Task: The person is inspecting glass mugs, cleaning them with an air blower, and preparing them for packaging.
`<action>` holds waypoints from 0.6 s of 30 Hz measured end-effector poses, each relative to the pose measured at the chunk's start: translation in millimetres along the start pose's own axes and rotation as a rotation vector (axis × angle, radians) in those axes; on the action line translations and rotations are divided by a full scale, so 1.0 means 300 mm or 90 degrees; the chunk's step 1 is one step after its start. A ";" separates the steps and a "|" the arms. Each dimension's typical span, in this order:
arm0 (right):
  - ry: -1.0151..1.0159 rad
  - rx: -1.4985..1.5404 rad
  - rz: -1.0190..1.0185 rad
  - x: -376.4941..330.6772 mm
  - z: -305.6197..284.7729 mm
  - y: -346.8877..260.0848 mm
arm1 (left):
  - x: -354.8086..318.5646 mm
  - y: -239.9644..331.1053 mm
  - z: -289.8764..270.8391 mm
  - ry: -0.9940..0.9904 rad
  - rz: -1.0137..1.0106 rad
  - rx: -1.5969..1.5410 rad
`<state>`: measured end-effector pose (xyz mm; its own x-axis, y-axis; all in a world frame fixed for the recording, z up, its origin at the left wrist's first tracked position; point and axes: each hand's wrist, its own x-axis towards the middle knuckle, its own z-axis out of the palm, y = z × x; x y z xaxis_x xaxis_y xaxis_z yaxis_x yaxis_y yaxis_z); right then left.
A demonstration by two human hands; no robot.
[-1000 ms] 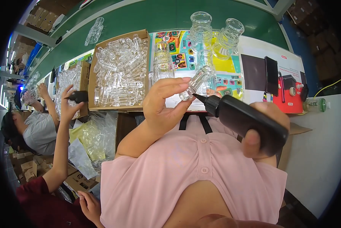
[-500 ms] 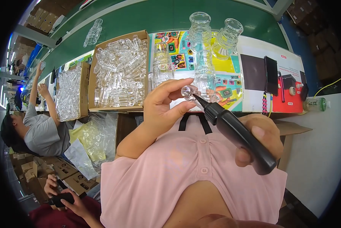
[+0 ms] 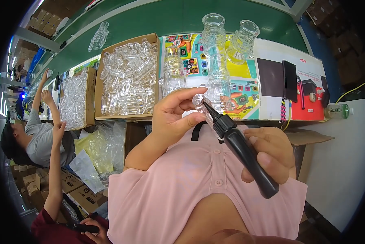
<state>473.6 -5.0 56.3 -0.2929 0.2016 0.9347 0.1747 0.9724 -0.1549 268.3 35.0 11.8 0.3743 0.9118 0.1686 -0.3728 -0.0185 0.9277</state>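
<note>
Between the thumb and fingers of my left hand is a small clear plastic piece with a rounded end. My right hand is wrapped round a black squeeze bottle, which slants up to the left. Its pointed black nozzle reaches the clear piece; whether the tip touches it or anything flows out, I cannot tell. Just beyond my hands, clear ribbed plastic tubes lie on a colourful printed sheet. Two more clear tubes with wide round mouths are behind them.
To the left, a cardboard box holds many clear plastic pieces, with a second box of them beyond. A phone and a pen lie on the right. Two co-workers are at my left, one in a grey shirt.
My right hand has shifted down and left, and the bottle now stands steeper, its nozzle still at the clear piece. The co-worker with the dark red sleeve has raised one arm towards the boxes.
</note>
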 end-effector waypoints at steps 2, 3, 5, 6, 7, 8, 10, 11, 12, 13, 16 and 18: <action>-0.001 -0.009 0.007 0.001 0.000 -0.002 | -0.001 -0.003 -0.003 0.009 0.010 0.037; 0.002 -0.018 0.008 0.001 0.001 -0.003 | -0.002 -0.004 -0.005 0.010 0.033 0.074; 0.005 -0.026 0.008 -0.001 0.001 -0.003 | 0.001 -0.007 -0.008 0.012 0.047 0.090; 0.003 -0.023 0.008 -0.003 0.001 -0.003 | 0.002 -0.008 -0.010 0.008 0.072 0.106; 0.000 -0.020 0.008 -0.004 0.000 -0.003 | 0.003 -0.009 -0.010 0.009 0.072 0.107; 0.000 -0.020 0.008 -0.006 0.001 -0.002 | 0.004 -0.010 -0.011 0.016 0.088 0.133; 0.000 -0.024 0.010 -0.008 0.001 -0.001 | 0.004 -0.012 -0.012 0.022 0.103 0.159; 0.000 -0.024 0.010 -0.009 -0.001 -0.002 | 0.004 -0.013 -0.014 0.024 0.108 0.159; 0.001 -0.024 0.017 -0.010 -0.002 -0.003 | 0.004 -0.013 -0.016 0.026 0.114 0.159; -0.001 -0.019 0.026 -0.011 -0.003 -0.004 | 0.005 -0.014 -0.018 0.027 0.114 0.158; -0.022 -0.043 0.061 -0.013 -0.022 -0.013 | 0.006 -0.010 -0.030 0.013 0.145 0.244; -0.029 0.013 0.112 -0.019 -0.036 -0.015 | 0.009 -0.006 -0.036 -0.003 0.222 0.362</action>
<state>484.6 -11.9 55.0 -0.3019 0.3731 0.8773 0.2079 0.9238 -0.3214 260.9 41.8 6.9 0.3177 0.8115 0.4905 0.0324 -0.5263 0.8497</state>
